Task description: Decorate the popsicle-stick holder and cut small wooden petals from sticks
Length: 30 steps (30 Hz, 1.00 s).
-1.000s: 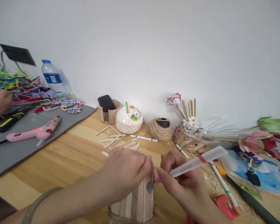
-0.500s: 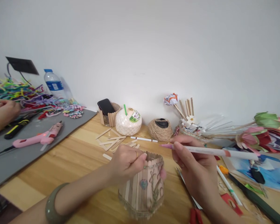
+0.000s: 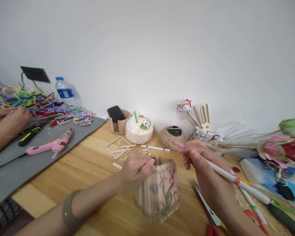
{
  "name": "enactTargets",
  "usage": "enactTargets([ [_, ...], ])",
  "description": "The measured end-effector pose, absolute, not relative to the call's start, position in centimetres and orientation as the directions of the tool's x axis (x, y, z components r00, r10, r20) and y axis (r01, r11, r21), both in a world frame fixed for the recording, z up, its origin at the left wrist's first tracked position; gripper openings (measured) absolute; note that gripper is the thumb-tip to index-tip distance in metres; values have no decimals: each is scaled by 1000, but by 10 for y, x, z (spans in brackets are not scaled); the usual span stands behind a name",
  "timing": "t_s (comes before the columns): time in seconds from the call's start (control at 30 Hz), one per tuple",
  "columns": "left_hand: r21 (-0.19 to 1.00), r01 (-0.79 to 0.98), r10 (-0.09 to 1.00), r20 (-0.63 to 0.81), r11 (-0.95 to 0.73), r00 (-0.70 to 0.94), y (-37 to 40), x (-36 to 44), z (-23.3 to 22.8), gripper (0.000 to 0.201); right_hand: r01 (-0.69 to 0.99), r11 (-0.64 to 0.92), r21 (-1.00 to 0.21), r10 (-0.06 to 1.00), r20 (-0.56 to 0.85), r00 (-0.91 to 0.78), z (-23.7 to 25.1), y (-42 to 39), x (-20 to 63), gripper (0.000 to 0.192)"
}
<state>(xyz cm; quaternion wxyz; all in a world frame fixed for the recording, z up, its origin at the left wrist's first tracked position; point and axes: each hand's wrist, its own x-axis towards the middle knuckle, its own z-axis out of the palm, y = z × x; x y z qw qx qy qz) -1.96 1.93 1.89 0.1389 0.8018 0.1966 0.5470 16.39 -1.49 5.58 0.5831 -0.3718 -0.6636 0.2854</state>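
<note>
So I've got my left hand (image 3: pixel 137 169) curled shut over the rim of this stick pot (image 3: pixel 149 198), well out from the back edge of the tabletop (image 3: pixel 86 160), and my right hand (image 3: pixel 211 178) closed around a pink-tipped marker (image 3: pixel 248 188).

L hand (image 3: pixel 137 170) hides pt of stick cup (image 3: pixel 159 193); scissors (image 3: pixel 208 209) cropped btm.

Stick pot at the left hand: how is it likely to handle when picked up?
The stick pot is probably light, since its open top shows a hollow inside. Its upright wooden sticks suggest stiff walls, and their ridges should limit slipping.
</note>
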Motion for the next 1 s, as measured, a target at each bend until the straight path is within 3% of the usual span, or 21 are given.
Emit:
enactTargets([
  [0.3,547,273,606,759,-791,236,22,-20,14,40,138,407,-903,913,406,-34,52,-15,165,24],
  [0.5,461,281,531,800,-842,279,31,-25,8,40,311,414,-856,898,439,12,56,-6,165,13],
  [0.7,407,310,494,816,-859,301,49,-33,-3,43,340,382,-859,908,417,34,53,4,167,17],
  [1.0,555,358,651,714,-751,258,53,-35,-9,42,291,381,-878,914,406,27,42,11,175,16],
])
